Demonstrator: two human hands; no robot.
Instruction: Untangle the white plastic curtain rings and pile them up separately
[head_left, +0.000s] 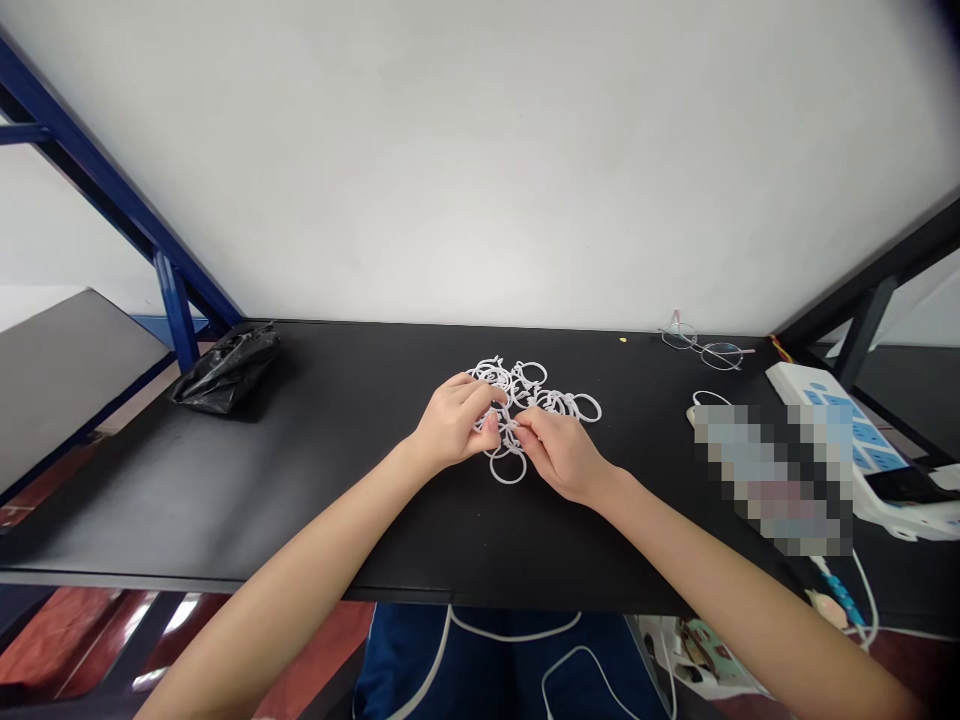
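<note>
One white plastic ring (508, 468) lies near the middle of the black table (315, 500), its top edge caught between both hands. The left hand (452, 422) closes on it from 10 o'clock, thumb and forefinger pinched narrow and the other fingers curled. The right hand (561, 452) does the same from 2 o'clock, its fingertips meeting the left's just above the ring's loop. Whatever small clasp or joint sits under the fingertips is hidden. At 12 o'clock of the held ring, touching it or nearly so, is the heap of white rings (540, 392), many overlapping and some seemingly linked.

To work it well, I judge that the grip belongs right at the ring's opening, pads close together, so the thin plastic flexes only a little and does not spring out of the pinch. Wrists resting on the table would steady the fingers. Drawing the ring slightly toward 6 o'clock, clear of the heap, would save its neighbours from snagging and being dragged along.

Farther out are a crumpled black plastic bag (227, 372) at 9 o'clock, eyeglasses (709, 350) at 2 o'clock by the wall, and a white power strip (851, 425) at 3 o'clock near the table's end.
</note>
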